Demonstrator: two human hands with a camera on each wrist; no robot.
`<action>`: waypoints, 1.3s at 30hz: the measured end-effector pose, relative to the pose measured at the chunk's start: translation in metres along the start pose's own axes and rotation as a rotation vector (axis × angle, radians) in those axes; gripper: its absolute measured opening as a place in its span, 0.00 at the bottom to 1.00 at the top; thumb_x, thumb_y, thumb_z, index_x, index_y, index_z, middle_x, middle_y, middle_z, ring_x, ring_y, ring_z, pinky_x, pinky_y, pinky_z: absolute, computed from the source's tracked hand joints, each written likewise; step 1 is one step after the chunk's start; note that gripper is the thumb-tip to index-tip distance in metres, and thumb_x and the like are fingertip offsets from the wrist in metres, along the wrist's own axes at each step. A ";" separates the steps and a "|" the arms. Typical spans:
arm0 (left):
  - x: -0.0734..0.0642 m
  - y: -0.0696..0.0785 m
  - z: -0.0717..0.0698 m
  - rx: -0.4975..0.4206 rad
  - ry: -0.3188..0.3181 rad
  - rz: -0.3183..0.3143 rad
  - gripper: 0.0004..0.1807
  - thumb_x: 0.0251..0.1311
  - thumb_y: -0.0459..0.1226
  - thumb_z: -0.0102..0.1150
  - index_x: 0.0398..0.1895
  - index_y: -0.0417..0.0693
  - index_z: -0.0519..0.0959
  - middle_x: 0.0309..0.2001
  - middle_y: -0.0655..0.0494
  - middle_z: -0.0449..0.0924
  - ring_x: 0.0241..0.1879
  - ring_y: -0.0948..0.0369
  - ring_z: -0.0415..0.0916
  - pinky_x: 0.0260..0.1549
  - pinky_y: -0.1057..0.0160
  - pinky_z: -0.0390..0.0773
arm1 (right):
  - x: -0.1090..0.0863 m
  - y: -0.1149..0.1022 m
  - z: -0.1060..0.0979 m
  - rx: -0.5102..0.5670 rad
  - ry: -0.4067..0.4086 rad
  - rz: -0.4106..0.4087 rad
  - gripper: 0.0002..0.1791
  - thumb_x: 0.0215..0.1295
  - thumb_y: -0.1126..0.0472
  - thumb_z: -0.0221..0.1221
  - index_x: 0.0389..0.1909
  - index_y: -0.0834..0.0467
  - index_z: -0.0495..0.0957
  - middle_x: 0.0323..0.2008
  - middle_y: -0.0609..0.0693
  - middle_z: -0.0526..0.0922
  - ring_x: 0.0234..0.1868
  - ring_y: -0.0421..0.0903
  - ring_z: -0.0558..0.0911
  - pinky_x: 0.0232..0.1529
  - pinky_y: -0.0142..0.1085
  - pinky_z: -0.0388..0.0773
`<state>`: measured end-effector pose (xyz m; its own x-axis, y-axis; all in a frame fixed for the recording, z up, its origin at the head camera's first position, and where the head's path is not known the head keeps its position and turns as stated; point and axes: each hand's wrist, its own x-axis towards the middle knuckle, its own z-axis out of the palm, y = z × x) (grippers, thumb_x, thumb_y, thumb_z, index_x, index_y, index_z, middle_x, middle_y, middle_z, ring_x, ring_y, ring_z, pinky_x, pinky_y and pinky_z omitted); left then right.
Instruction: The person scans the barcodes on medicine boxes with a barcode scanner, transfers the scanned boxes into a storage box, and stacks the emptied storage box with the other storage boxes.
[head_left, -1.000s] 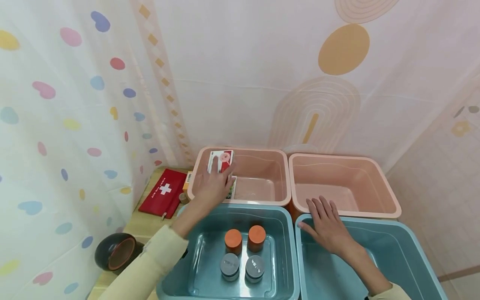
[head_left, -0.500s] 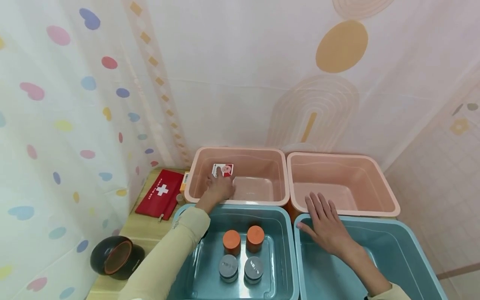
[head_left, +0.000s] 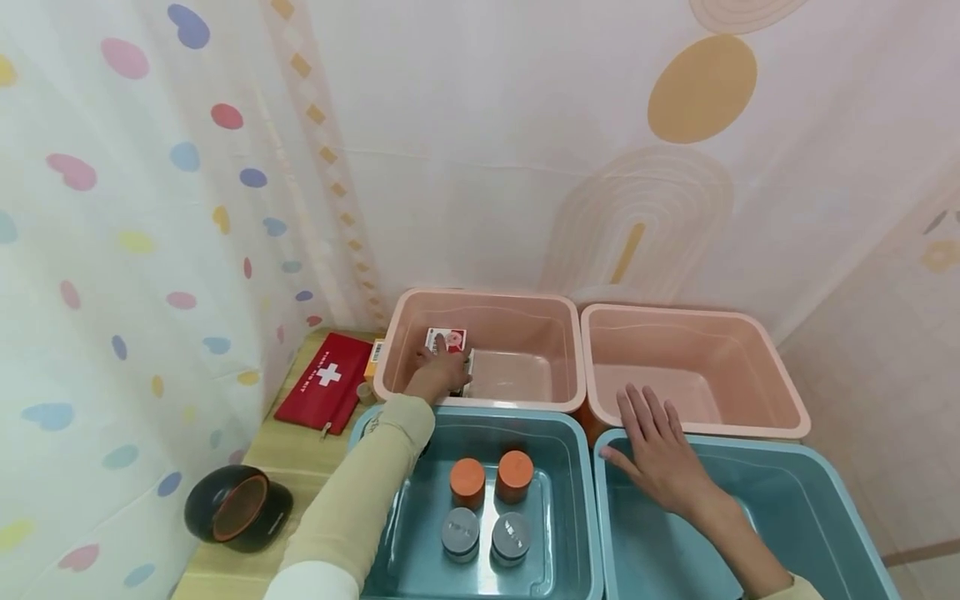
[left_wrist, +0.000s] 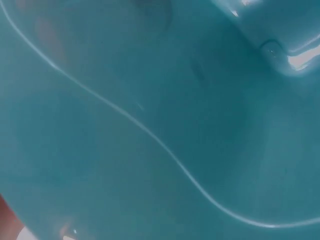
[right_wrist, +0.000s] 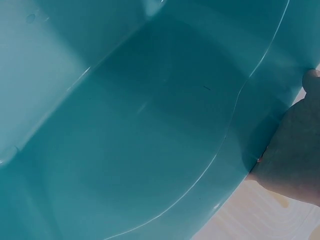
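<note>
My left hand [head_left: 438,371] reaches down into the left pink bin [head_left: 480,295]. Its fingers hold a small white-and-red carton [head_left: 455,338] low in that bin, though the grip is partly hidden. Just right of the hand, another slim white box [head_left: 469,367] shows in part. My right hand [head_left: 663,462] rests flat on the rim of the right blue bin [head_left: 817,500], its fingers straight and pointing towards the right pink bin [head_left: 690,312]. In the right wrist view, the right hand [right_wrist: 295,145] touches that blue rim.
The left blue bin [head_left: 397,533] contains orange-lidded jars [head_left: 467,479] and grey-lidded jars [head_left: 512,533]. On the wooden surface [head_left: 300,450] lie a red first aid pouch [head_left: 326,375], a yellow box [head_left: 373,357] and black bowls [head_left: 232,507]. A patterned curtain [head_left: 480,167] hangs behind.
My left hand has moved deeper into the left pink bin, lowering the white-and-red carton from near the rim. The right hand has kept its place on the blue rim.
</note>
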<state>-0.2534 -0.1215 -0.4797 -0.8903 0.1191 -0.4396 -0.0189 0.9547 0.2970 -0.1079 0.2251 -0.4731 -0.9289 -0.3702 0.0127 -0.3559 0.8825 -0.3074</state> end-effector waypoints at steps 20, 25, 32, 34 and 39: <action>-0.029 -0.039 -0.026 0.059 0.182 0.614 0.37 0.86 0.46 0.50 0.88 0.39 0.56 0.77 0.43 0.76 0.59 0.53 0.89 0.76 0.38 0.72 | -0.001 -0.003 0.000 0.013 0.003 0.003 0.49 0.77 0.44 0.65 0.85 0.69 0.56 0.86 0.70 0.55 0.86 0.73 0.51 0.83 0.72 0.47; -0.127 -0.027 -0.034 -0.077 0.157 0.711 0.38 0.83 0.43 0.57 0.87 0.38 0.58 0.65 0.44 0.86 0.64 0.47 0.86 0.78 0.36 0.68 | 0.000 -0.007 0.002 0.028 -0.013 0.002 0.49 0.78 0.45 0.64 0.85 0.69 0.55 0.86 0.70 0.54 0.86 0.73 0.51 0.83 0.71 0.46; -0.181 -0.042 0.007 -0.118 -0.053 0.631 0.33 0.82 0.43 0.60 0.83 0.40 0.67 0.78 0.41 0.74 0.70 0.44 0.81 0.63 0.45 0.84 | 0.004 -0.009 0.005 0.050 -0.002 -0.026 0.47 0.80 0.45 0.62 0.85 0.70 0.56 0.86 0.71 0.53 0.86 0.73 0.50 0.85 0.69 0.42; -0.180 -0.044 0.016 -0.089 -0.037 0.595 0.33 0.79 0.39 0.63 0.81 0.38 0.69 0.77 0.39 0.76 0.68 0.43 0.83 0.60 0.45 0.86 | 0.005 -0.010 0.003 0.048 0.006 -0.022 0.47 0.80 0.46 0.63 0.84 0.71 0.56 0.85 0.72 0.54 0.86 0.74 0.51 0.85 0.69 0.42; -0.159 -0.050 0.041 -0.090 -0.011 0.508 0.35 0.76 0.37 0.67 0.81 0.35 0.68 0.77 0.36 0.74 0.60 0.44 0.87 0.56 0.43 0.88 | 0.007 -0.007 0.000 0.048 0.016 -0.014 0.48 0.78 0.46 0.64 0.84 0.71 0.56 0.85 0.72 0.54 0.86 0.74 0.51 0.83 0.71 0.45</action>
<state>-0.0921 -0.1772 -0.4588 -0.7923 0.5650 -0.2302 0.3748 0.7486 0.5469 -0.1117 0.2160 -0.4708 -0.9254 -0.3776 0.0327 -0.3642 0.8622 -0.3522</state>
